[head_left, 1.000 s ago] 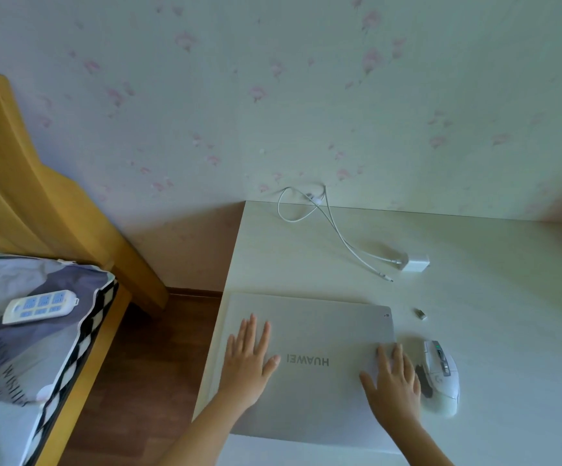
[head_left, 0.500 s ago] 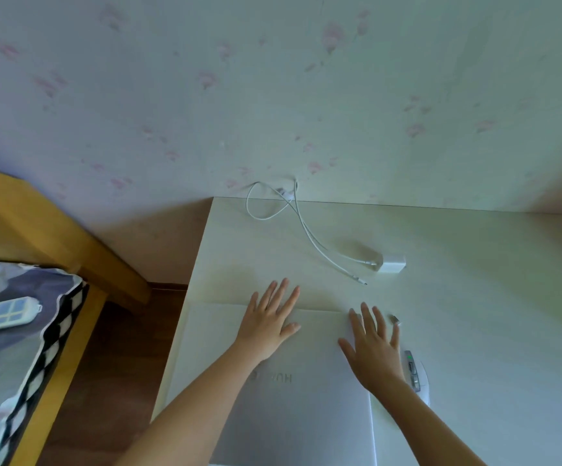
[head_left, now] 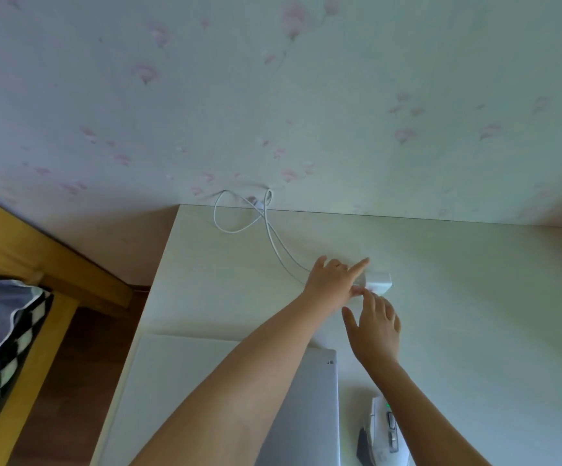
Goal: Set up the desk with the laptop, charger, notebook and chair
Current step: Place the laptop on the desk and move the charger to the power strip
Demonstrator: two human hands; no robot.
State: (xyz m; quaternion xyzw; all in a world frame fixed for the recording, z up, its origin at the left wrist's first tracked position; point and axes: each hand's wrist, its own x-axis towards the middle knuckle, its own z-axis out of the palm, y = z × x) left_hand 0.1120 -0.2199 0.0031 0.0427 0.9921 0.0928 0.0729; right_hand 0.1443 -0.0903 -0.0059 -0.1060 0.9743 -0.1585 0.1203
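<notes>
The white charger block [head_left: 379, 282] lies on the white desk [head_left: 474, 297], and its white cable [head_left: 239, 227] loops back to the wall. My left hand [head_left: 330, 284] reaches over the cable, with thumb and forefinger on either side of the block's cable end. My right hand [head_left: 373, 327] has its fingers apart, and the fingertips touch the block's near side. The closed silver laptop [head_left: 316, 398] lies at the desk's near edge, partly under my left forearm. No notebook or chair is in view.
A white mouse [head_left: 385, 438] sits just right of the laptop, under my right forearm. A wooden bed frame [head_left: 71, 264] with checked bedding [head_left: 0, 331] stands to the left across a strip of wood floor. The flowered wall [head_left: 306, 112] runs along the desk's back edge.
Both hands have left the laptop lid and reached forward to the charger block. The view has moved forward and tilted up, so the laptop now sits lower in the frame.
</notes>
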